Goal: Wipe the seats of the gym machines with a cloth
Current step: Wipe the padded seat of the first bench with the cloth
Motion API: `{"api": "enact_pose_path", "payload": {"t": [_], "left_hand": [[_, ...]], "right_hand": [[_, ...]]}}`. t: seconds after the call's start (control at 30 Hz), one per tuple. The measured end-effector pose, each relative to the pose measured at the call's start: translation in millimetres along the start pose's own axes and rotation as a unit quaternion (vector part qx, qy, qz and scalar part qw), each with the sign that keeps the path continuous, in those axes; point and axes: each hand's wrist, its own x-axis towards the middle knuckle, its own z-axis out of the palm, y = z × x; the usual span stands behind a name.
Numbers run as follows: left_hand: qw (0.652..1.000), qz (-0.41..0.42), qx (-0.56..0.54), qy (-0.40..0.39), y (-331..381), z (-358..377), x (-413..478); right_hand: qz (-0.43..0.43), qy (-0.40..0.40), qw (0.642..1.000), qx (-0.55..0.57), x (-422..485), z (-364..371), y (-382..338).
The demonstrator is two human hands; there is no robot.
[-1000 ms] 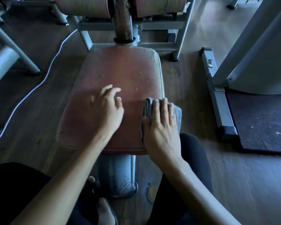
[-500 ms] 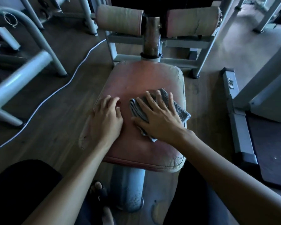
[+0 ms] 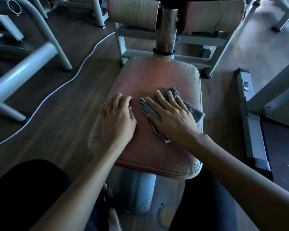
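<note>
A worn reddish seat pad (image 3: 158,75) of a gym machine lies in front of me, cracked at its corners. A folded grey cloth (image 3: 193,110) rests on the right half of the pad. My right hand (image 3: 171,118) presses flat on the cloth with fingers spread. My left hand (image 3: 118,120) lies flat on the left side of the pad, holding nothing. Both forearms reach in from the bottom of the view.
Two faded roller pads (image 3: 133,12) (image 3: 213,15) flank a rusty post (image 3: 166,29) beyond the seat. A grey machine frame (image 3: 30,62) and a white cable (image 3: 57,90) lie on the wooden floor at left. A metal base rail (image 3: 250,120) runs at right.
My right hand has slid the cloth from the near right edge of the seat up and leftward toward the middle. My view has tilted up. The left hand stays flat on the pad.
</note>
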Motion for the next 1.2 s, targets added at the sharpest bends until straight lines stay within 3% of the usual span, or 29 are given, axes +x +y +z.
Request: {"api": "enact_pose_path", "payload": {"t": [0.23, 0.37, 0.53, 0.7, 0.87, 1.0, 1.2], "left_hand": [[0.999, 0.003, -0.02, -0.026, -2.2, -7.2, -2.5], [0.993, -0.019, -0.045, -0.109, -2.2, -26.4, 3.2], [0.975, -0.097, -0.129, -0.15, 4.8, -96.5, 11.3], [0.956, -0.159, -0.185, -0.163, 4.3, -222.5, 10.4], [0.936, -0.245, -0.219, -0.128, -7.7, -375.6, -9.3], [0.925, -0.294, -0.224, -0.089, -25.4, -502.1, -32.9], [0.931, -0.342, -0.124, -0.03, -110.8, -631.9, -81.6]], "right_hand": [[0.0, 0.044, 0.998, 0.047, 2.3, 5.4, 0.8], [0.02, 0.0, 0.994, 0.103, -1.1, -5.0, -3.0], [0.178, -0.099, 0.94, 0.272, 9.1, -89.2, -23.8], [0.211, -0.129, 0.887, 0.39, 3.6, -199.5, -84.6], [0.089, -0.137, 0.907, 0.389, -9.2, -324.7, -183.3], [-0.01, -0.165, 0.902, 0.398, -20.7, -406.1, -276.8], [-0.135, -0.217, 0.882, 0.395, -16.8, -449.6, -431.8]]}}
